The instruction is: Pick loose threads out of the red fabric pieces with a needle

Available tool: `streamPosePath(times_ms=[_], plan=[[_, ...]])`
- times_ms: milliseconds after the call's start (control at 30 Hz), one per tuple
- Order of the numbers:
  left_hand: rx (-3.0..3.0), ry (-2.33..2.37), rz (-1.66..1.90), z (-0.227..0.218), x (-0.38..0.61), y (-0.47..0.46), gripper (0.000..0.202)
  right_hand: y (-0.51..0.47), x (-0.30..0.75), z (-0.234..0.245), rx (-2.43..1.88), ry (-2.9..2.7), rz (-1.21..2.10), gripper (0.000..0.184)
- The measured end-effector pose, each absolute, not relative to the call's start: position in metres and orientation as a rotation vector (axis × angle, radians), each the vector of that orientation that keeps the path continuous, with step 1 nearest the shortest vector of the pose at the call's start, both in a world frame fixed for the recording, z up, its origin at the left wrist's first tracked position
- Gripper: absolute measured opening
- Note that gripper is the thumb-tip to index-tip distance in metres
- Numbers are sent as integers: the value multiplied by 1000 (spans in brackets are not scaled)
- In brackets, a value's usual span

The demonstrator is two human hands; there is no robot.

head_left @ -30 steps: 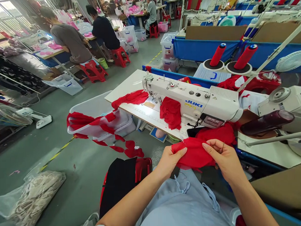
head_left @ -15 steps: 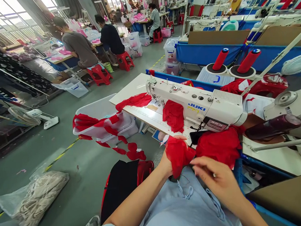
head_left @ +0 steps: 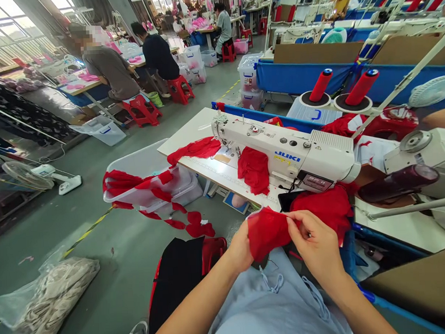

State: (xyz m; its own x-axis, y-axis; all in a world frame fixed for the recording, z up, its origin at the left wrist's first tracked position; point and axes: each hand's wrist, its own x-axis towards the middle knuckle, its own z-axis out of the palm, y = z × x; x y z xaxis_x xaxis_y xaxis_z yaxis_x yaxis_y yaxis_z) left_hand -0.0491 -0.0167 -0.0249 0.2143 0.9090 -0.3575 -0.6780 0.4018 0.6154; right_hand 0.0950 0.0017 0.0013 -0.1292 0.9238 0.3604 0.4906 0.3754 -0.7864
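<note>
A piece of red fabric [head_left: 267,232] is stretched between my two hands above my lap. My left hand [head_left: 241,246] grips its left side, with the fingers mostly hidden behind the cloth. At its upper right edge my right hand [head_left: 316,237] pinches the fabric between thumb and forefinger. Just beyond stands a white sewing machine [head_left: 280,145] on its table. One red fabric bundle [head_left: 253,170] lies in front of the machine's arm, and a long red piece [head_left: 196,149] runs left from near the needle. A larger red pile [head_left: 321,210] rests right of my hands.
A translucent plastic bin [head_left: 142,165] at the left has a chain of red pieces [head_left: 173,207] hanging over its side. Red thread cones [head_left: 320,85] stand behind the machine. A red stool [head_left: 214,252] with black cloth is beside me. Co-workers sit at tables farther back.
My right hand has moved to the cloth and now pinches its edge. The fabric, hanging bunched from my left hand before, is now spread flatter between both hands.
</note>
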Motion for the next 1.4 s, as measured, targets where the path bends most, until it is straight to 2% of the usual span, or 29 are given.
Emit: streamPosePath(times_ms=[67, 200, 300, 467, 567, 700, 800, 967, 1200, 1300, 1400], plan=[[350, 735, 1097, -20, -51, -22, 51, 1, 94, 0, -1252, -1756, 632, 16], [276, 932, 1225, -15, -43, -22, 37, 3, 97, -1, -1283, -1708, 659, 15], [195, 1001, 1268, -15, -41, -18, 39, 7, 105, 1, -1348, -1594, 666, 19], [234, 1021, 1237, -13, -42, -17, 41, 10, 107, 0, -1324, -1382, 1169, 23], [344, 1035, 1227, -14, -42, -18, 38, 11, 100, -2, -1268, -1358, 1302, 26], [431, 1113, 1246, -18, -46, -16, 43, 15, 106, 2, -1251, -1229, 1288, 35], [459, 1149, 1232, -19, -49, -15, 44, 16, 109, 5, -1250, -1227, 1301, 32], [739, 1143, 1274, -18, -49, -16, 34, 11, 96, 3, -1231, -1381, 1302, 26], [707, 1189, 1333, -23, -56, -14, 36, 11, 108, 4, -1225, -1356, 1354, 34], [757, 1141, 1309, -20, -56, -14, 32, 9, 107, 3, -1224, -1376, 1328, 28], [852, 1103, 1312, -18, -54, -16, 29, 5, 98, 3, -1185, -1567, 1151, 16]])
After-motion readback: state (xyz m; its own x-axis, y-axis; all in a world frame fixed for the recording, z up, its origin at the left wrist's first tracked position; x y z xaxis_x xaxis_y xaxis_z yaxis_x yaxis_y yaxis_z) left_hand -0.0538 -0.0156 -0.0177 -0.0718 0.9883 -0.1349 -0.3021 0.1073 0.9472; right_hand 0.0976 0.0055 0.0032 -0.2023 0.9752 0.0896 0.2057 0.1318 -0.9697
